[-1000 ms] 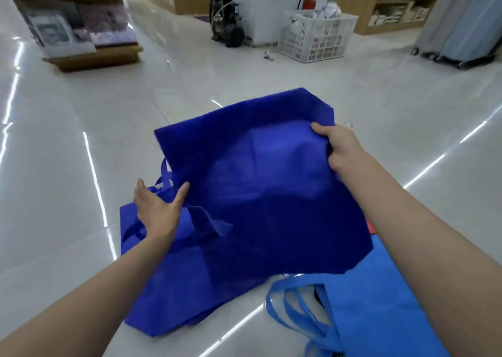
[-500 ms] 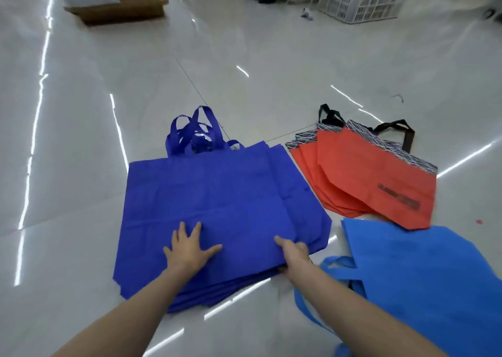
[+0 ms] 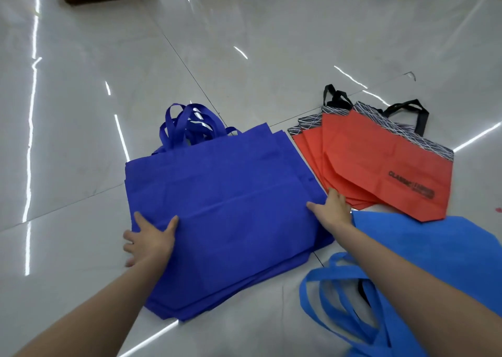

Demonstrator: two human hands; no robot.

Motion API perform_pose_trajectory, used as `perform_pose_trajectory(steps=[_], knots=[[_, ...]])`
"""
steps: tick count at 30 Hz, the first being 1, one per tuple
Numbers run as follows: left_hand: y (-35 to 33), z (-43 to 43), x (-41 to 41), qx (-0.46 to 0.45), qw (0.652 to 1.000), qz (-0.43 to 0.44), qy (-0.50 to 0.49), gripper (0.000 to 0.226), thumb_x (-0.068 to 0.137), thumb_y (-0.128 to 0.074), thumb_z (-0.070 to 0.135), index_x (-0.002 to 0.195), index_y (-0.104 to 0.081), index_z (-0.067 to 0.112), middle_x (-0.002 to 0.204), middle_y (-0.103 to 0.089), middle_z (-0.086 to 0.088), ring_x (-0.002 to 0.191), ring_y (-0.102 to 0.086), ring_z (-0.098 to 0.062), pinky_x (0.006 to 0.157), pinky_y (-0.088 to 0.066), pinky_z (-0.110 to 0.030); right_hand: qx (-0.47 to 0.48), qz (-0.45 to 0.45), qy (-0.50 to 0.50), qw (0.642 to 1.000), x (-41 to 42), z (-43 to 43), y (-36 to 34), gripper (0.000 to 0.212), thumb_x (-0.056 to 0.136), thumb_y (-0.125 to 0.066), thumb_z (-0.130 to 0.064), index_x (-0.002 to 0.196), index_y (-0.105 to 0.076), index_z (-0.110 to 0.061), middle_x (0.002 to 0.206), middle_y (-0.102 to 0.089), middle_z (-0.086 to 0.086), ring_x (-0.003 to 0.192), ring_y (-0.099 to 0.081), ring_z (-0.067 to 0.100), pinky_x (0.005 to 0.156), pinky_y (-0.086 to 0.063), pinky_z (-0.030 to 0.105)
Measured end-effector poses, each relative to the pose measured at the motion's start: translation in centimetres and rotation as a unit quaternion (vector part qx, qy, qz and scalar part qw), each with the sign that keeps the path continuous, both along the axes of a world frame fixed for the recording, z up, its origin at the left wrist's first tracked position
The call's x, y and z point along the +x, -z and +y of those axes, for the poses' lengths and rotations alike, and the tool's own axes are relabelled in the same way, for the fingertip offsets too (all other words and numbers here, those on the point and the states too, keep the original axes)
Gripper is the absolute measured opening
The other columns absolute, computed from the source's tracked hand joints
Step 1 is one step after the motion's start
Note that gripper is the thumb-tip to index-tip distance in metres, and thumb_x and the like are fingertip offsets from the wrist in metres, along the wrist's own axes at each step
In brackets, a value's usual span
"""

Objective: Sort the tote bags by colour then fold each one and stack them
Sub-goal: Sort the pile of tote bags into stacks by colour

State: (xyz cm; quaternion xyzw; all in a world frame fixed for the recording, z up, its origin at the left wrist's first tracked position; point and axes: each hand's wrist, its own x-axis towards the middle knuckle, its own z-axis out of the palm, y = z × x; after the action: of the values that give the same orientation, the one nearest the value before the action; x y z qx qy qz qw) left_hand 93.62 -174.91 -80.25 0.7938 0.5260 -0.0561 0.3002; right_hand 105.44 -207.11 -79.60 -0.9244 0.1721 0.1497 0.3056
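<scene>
The left forearm point(image 3: 108, 302) and right forearm point(image 3: 407, 269) are bare all the way to the lower edge of the view. The left hand point(image 3: 152, 240) and right hand point(image 3: 335, 210) are bare too.

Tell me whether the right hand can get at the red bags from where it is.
Probably yes: the right hand lies on the dark blue pile at its edge, right beside the red bags, with nothing between them.

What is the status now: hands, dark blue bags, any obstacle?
Both hands open: left hand on left edge of dark blue bags, right hand on right edge. Bags stacked flat, unfolded. Red bags close beside right hand; nothing on top.
</scene>
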Motion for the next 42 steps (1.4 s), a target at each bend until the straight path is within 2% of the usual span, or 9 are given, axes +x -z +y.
perform_pose_trajectory(steps=[3,6,11,18,23,28,35,38,42], knots=[[0.1,-0.4,0.2,-0.036,0.999,-0.032,0.021,0.092,0.081,-0.058,0.058,0.149,-0.008,0.021,0.145,-0.022,-0.023,0.129,-0.027,-0.043,0.101,-0.028,-0.057,0.034,0.042,0.014,0.998,0.2,0.1,0.5,0.071,0.087,-0.057,-0.044,0.145,-0.028,-0.014,0.146,-0.035,0.010,0.132,-0.033,0.036,0.106,-0.033,0.046],[0.3,-1.9,0.5,-0.023,0.997,-0.036,0.063,0.094,0.079,-0.058,0.061,0.149,-0.007,0.023,0.151,-0.012,-0.018,0.134,-0.021,-0.040,0.105,-0.025,-0.058,0.045,0.014,-0.002,0.999,-0.8,0.4,1.1,0.064,0.085,-0.056,-0.038,0.141,-0.033,-0.014,0.138,-0.043,0.010,0.123,-0.041,0.033,0.100,-0.040,0.045],[-0.3,-4.8,1.1,0.124,0.981,0.012,0.150,0.094,0.084,-0.052,0.059,0.150,0.000,0.017,0.154,0.014,-0.019,0.141,0.006,-0.041,0.111,-0.003,-0.059,0.030,-0.026,-0.061,0.997,-3.4,-0.7,0.1,0.074,0.089,-0.057,-0.033,0.149,-0.018,-0.012,0.145,-0.033,0.010,0.130,-0.036,0.030,0.106,-0.036,0.045],[-1.2,-16.8,1.3,0.103,0.884,-0.066,0.451,0.052,0.093,-0.051,0.039,0.136,-0.041,0.011,0.151,-0.024,-0.017,0.143,-0.007,-0.032,0.114,-0.007,-0.045,0.023,-0.153,-0.122,0.980,-11.1,-7.0,-2.6,0.042,0.093,-0.051,-0.014,0.134,-0.044,-0.012,0.139,-0.038,0.002,0.128,-0.034,0.020,0.101,-0.030,0.026],[-2.1,-25.6,0.2,-0.012,0.832,-0.136,0.538,0.044,0.090,-0.059,0.031,0.127,-0.051,0.008,0.131,-0.046,-0.014,0.118,-0.044,-0.028,0.097,-0.033,-0.034,-0.023,-0.126,0.025,0.992,-18.8,-16.9,-1.0,0.037,0.093,-0.052,-0.010,0.130,-0.047,-0.006,0.140,-0.040,0.008,0.130,-0.035,0.025,0.104,-0.028,0.029],[-1.8,-30.7,0.0,-0.147,0.818,-0.132,0.541,0.051,0.091,-0.058,0.028,0.134,-0.041,0.006,0.137,-0.041,-0.011,0.120,-0.047,-0.023,0.095,-0.040,-0.031,-0.027,-0.049,0.117,0.992,-22.6,-25.3,0.6,0.050,0.097,-0.050,-0.027,0.142,-0.037,-0.010,0.156,-0.019,0.007,0.143,-0.018,0.024,0.114,-0.020,0.037],[0.6,-35.0,4.2,-0.245,0.892,-0.124,0.358,0.086,0.080,-0.072,0.031,0.142,-0.021,-0.001,0.132,-0.047,-0.019,0.118,-0.049,-0.034,0.099,-0.043,-0.044,0.034,-0.096,0.268,0.958,-17.8,-32.4,-0.4,0.055,0.096,-0.052,-0.027,0.144,-0.032,-0.007,0.150,-0.029,0.010,0.137,-0.028,0.027,0.110,-0.027,0.037],[1.4,-35.5,6.3,-0.252,0.907,-0.130,0.311,0.075,0.078,-0.074,0.037,0.130,-0.037,-0.003,0.111,-0.058,-0.014,0.103,-0.058,-0.031,0.084,-0.050,-0.042,-0.018,-0.051,0.252,0.966,-16.6,-35.2,0.5,0.071,0.094,-0.054,-0.033,0.149,-0.017,-0.005,0.156,-0.018,0.011,0.143,-0.017,0.028,0.114,-0.019,0.039],[2.1,-36.4,6.8,-0.297,0.895,-0.149,0.298,0.054,0.081,-0.072,0.026,0.121,-0.050,-0.003,0.111,-0.064,-0.015,0.097,-0.063,-0.030,0.070,-0.050,-0.033,-0.056,0.032,0.256,0.964,-16.7,-36.6,1.6,0.086,0.090,-0.052,-0.052,0.150,-0.009,-0.006,0.155,-0.017,0.012,0.141,-0.018,0.032,0.111,-0.023,0.042]])
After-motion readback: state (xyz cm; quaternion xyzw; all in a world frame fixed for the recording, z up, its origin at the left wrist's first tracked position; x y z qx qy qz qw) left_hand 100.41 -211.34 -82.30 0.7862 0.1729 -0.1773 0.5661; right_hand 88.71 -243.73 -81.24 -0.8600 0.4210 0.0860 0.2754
